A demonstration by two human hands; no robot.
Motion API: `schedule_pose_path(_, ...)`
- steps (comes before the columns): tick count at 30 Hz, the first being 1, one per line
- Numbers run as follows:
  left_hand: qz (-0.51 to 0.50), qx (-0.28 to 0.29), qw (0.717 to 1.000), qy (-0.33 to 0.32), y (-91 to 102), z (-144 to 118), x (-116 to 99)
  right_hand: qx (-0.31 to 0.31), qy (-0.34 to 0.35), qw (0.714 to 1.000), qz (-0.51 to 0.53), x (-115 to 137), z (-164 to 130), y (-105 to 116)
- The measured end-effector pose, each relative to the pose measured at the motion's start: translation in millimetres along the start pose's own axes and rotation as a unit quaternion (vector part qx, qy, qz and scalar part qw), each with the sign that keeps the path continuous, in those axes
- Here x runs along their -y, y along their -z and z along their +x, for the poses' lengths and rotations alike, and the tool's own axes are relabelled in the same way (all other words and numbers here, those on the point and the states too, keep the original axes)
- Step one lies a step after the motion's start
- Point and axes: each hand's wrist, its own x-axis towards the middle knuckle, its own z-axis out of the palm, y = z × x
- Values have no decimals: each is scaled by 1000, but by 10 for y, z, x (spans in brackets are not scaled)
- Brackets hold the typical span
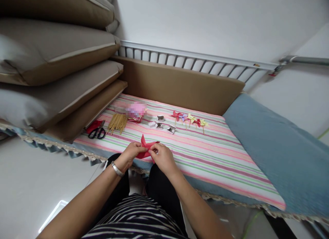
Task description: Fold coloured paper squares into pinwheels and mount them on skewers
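Observation:
A red paper pinwheel [144, 154] with pointed blades is held between both hands, low over the front edge of the striped cloth. My left hand [132, 153] pinches its left side, with the thumb near the centre. From the right, my right hand [162, 156] has thumb and fingertips closed on the middle of the pinwheel. Whether a small pin sits under those fingertips is too small to make out. No stick shows on this pinwheel.
Scissors [97, 132], red paper [94, 126], a bundle of thin sticks [117, 123] and a pink paper stack [136, 110] lie at the left. Small open boxes [159, 125] sit mid-cloth. Several finished pinwheels [190, 118] lie right of them. Stacked cushions [59, 67] rise at the left.

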Motion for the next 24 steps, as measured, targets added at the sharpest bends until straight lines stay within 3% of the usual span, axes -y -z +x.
schedule_pose_path(11, -13, 62, 998, 0, 31, -47, -63, -3, -36, 999, 15, 11, 32, -39)
schedule_pose_path(15, 31, 39, 998, -25, 52, -21, -32, -6, -45, 999, 6, 31, 18, -39)
schedule_pose_path(19, 83, 21, 996, -30, 71, 4, -40, -55, 14, 998, -11, 41, 29, 61)
schedule_pose_path(24, 175, 70, 981, -33, 9, -1, -88, 54, -7, 998, 44, -34, 118, 152)
